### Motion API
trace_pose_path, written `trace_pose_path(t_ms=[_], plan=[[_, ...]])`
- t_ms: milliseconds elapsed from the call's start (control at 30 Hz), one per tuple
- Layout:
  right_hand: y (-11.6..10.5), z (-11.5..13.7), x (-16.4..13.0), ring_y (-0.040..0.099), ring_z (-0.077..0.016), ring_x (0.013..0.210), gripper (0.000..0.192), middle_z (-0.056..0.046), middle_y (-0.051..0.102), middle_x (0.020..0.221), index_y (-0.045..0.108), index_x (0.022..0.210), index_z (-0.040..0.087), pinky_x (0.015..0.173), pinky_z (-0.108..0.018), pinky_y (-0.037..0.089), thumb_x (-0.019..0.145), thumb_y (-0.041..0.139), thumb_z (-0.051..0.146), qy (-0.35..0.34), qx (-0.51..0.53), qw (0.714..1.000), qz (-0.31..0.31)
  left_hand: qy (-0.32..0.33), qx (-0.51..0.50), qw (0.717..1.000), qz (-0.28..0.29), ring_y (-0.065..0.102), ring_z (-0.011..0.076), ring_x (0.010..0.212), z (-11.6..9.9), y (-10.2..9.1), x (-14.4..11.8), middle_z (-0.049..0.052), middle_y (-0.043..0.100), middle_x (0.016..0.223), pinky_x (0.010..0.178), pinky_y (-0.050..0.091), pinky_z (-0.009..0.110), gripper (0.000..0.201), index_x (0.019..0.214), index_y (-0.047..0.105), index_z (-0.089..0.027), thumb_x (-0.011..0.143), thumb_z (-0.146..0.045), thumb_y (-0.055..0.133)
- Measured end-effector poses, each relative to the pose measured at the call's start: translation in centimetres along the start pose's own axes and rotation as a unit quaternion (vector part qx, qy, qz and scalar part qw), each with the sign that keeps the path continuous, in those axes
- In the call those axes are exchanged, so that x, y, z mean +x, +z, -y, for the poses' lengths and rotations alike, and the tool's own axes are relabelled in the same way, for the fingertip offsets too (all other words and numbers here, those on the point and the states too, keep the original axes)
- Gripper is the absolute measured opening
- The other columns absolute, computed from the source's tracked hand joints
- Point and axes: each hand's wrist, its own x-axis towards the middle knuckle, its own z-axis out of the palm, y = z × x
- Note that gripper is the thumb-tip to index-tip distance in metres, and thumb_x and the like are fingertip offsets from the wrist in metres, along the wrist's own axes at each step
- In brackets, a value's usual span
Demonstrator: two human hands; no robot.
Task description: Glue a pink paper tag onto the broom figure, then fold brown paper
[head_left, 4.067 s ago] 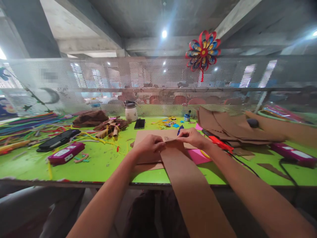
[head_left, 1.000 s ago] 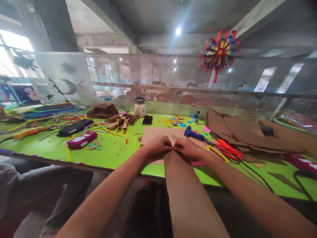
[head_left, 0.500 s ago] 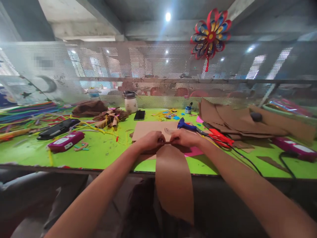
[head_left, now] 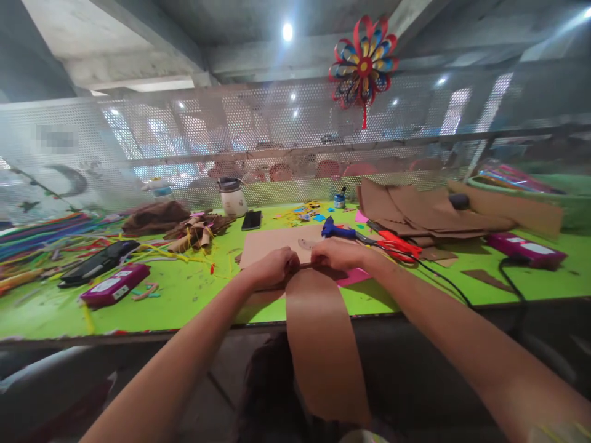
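A long piece of brown craft paper [head_left: 323, 344] hangs over the front edge of the green table, curving down towards me. Its far end is pinched between the closed fingers of my left hand [head_left: 277, 267] and my right hand [head_left: 339, 253], which sit close together. The paper's edge between them looks folded or rolled; the exact fold is partly hidden by my fingers. Under and behind my hands lies a flat light-brown sheet [head_left: 263, 246]. A blue glue gun [head_left: 339, 230] rests just beyond my right hand, beside red-handled scissors [head_left: 399, 245].
Brown paper sheets [head_left: 415, 212] are piled at the right, near a purple power strip [head_left: 526, 249]. On the left are another purple power strip [head_left: 115, 285], a black case [head_left: 98, 263] and coloured pipe cleaners [head_left: 46, 237]. A phone [head_left: 252, 220] and a jug [head_left: 232, 198] stand farther back.
The view has shifted and tilted slightly, so the table things appear farther left. Both hands keep their pinch on the craft paper, with little other movement.
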Motion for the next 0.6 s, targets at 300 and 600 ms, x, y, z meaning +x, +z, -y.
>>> trace_pose_path(t_ms=[300, 600], plan=[[-0.5, 1.0, -0.2, 0.05, -0.0132, 0.061, 0.015, -0.003, 0.065, 0.076, 0.063, 0.081, 0.019, 0.053, -0.024, 0.028, 0.075, 0.051, 0.012, -0.028, -0.111, 0.992, 0.047, -0.002, 0.003, 0.999, -0.046, 0.054, 0.0177, 0.077, -0.8, 0.4, -1.0, 0.007, 0.058, 0.084, 0.066, 0.04, 0.026, 0.02, 0.087, 0.065, -0.015, 0.077, -0.016, 0.048], [0.1, 1.7, -0.1, 0.053, -0.016, 0.064, 0.011, -0.008, 0.065, 0.079, 0.063, 0.074, 0.016, 0.054, -0.026, 0.029, 0.075, 0.052, 0.014, -0.058, -0.184, 0.981, 0.024, -0.008, 0.063, 0.994, -0.084, 0.051, 0.017, 0.074, -0.3, 1.2, -0.5, 0.006, 0.054, 0.079, 0.066, 0.039, 0.026, 0.015, 0.076, 0.057, -0.015, 0.084, -0.021, 0.045]])
